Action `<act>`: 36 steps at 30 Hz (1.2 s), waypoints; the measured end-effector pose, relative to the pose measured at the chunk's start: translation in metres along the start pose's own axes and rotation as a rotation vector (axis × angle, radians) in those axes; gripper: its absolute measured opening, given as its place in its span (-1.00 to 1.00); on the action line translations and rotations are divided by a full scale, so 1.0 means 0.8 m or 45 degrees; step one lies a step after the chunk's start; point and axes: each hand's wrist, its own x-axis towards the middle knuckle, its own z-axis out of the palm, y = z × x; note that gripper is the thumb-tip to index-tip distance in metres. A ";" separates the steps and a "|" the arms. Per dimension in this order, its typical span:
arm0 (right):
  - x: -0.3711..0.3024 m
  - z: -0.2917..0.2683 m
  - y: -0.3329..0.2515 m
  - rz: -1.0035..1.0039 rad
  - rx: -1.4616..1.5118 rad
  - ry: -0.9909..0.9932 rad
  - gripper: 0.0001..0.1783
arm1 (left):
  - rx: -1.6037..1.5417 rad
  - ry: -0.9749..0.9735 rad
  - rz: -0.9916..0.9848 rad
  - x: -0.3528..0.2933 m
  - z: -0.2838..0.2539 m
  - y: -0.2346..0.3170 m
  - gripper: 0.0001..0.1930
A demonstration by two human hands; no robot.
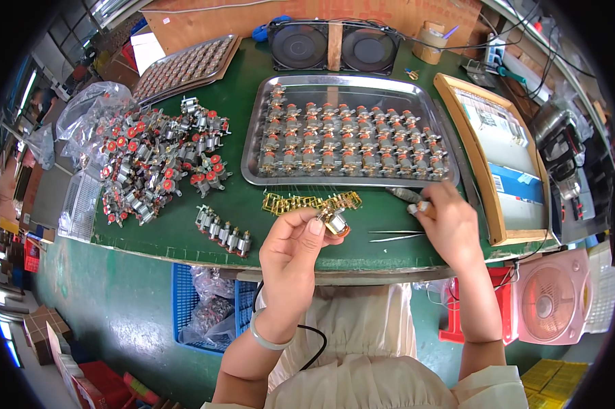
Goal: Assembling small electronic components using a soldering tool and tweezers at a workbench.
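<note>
Between the thumb and fingers of my left hand (295,249) is a small motor (335,223), silver with a brass-coloured bracket and an orange-red end, held above the table's near edge. My right hand (449,221) is closed at the right, near the tray's corner. By its fingertips shows a pale piece with an orange part (423,208); its kind is unclear. A grey, handle-like object (406,195) lies against those fingers. Tweezers (397,236) rest on the green table beside this hand. Beyond my left hand lies a row of brass-coloured brackets (290,203).
A metal tray (250,153) bears rows of motors. Left of it sits a heap of motors (144,167), with a short row of motors (223,232) nearer. Twin fans (299,46) stand behind the tray, and a wood-framed board (485,160) lies right. A second loaded tray (229,49) is far left.
</note>
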 end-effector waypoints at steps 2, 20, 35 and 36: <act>-0.001 0.006 0.006 -0.133 0.036 -0.060 -0.76 | -0.039 -0.003 -0.085 0.002 0.005 -0.004 -0.81; -0.028 -0.006 -0.049 -0.213 0.954 0.215 -0.79 | -0.342 0.066 -0.063 0.014 0.028 -0.026 -0.83; -0.010 -0.025 0.015 -0.078 0.056 -0.247 -0.79 | -0.175 -0.078 -0.138 0.018 0.015 -0.010 -0.84; -0.008 -0.025 0.011 -0.078 0.058 -0.249 -0.79 | -0.174 -0.077 -0.139 0.018 0.014 -0.011 -0.84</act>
